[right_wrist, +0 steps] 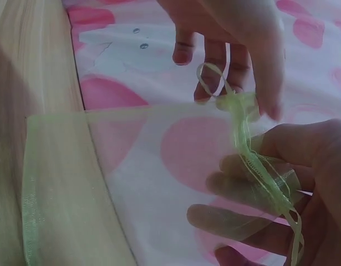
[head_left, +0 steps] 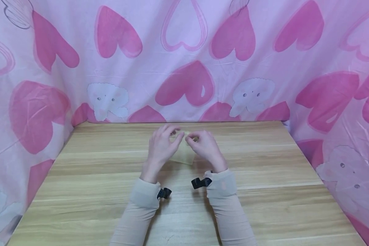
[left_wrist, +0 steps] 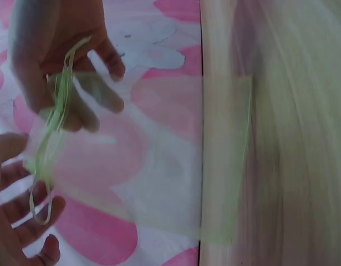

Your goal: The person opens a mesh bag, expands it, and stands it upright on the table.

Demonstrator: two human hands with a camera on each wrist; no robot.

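A sheer pale green drawstring pouch [right_wrist: 159,144] hangs flat, its gathered mouth and ribbons [left_wrist: 59,111] between my two hands. My right hand [head_left: 206,145] pinches the mouth near one end, thumb in front; the other fingers [right_wrist: 214,219] show through the gauze behind it. At the opposite end, my left hand [head_left: 163,145] is spread, its thumb and fingertips right at the pouch's corner. A ribbon loop [right_wrist: 212,69] sticks out beside the left fingers. Below the hands, the lower edge of the pouch dangles close over the table in the head view.
The wood-grain table [head_left: 264,205] lies under both arms. A pink curtain [head_left: 184,68] with hearts and cartoon figures rises behind it and along both sides. Each sleeve cuff carries a small black camera mount [head_left: 202,182] on its inner side.
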